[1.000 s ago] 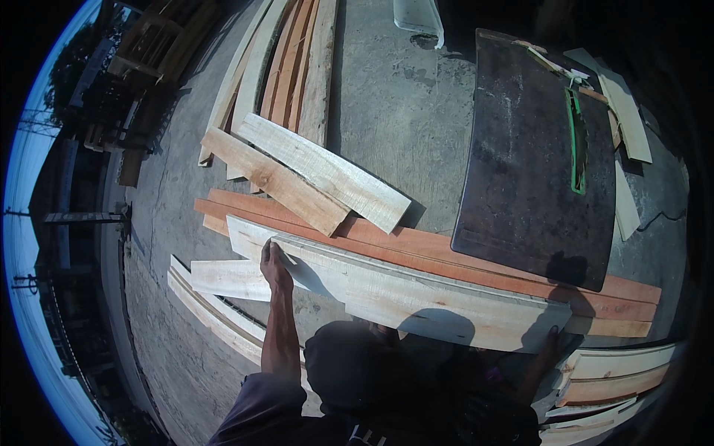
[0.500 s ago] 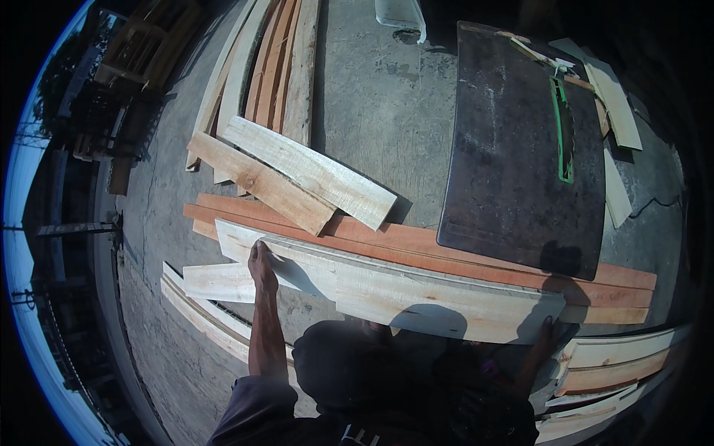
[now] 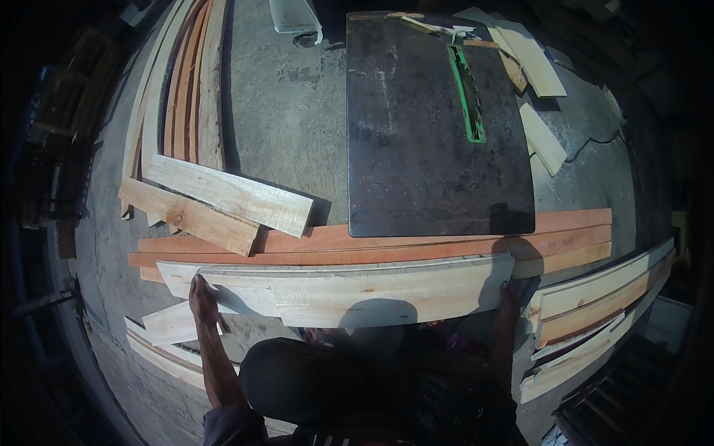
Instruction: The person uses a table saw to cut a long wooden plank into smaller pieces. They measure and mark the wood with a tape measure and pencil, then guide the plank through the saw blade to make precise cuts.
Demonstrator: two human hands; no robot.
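A long pale wooden board [image 3: 357, 291] stretches across in front of me, nearly level. Its lower edge has a step left of the middle, and I cannot tell whether a second board lies against it. My left hand [image 3: 201, 299] grips it near the left end, thumb on the upper face. At the right end, my right hand [image 3: 509, 303] is closed on the board's edge, partly in shadow. Just beyond lie long reddish boards [image 3: 573, 223], partly covered by the pale one. Shadows fall across the held board.
A dark tabletop [image 3: 416, 163] with a green-edged slot [image 3: 467, 97] stands beyond the reddish boards. Two short planks [image 3: 230, 195] overlap at the left, below a stack of long boards [image 3: 186, 89]. More boards [image 3: 587, 297] lie at the right. A pale offcut [image 3: 169, 324] sits near my left forearm.
The view has turned, so the tabletop and boards appear farther left and the held board looks more level. Both hands keep their hold near its ends.
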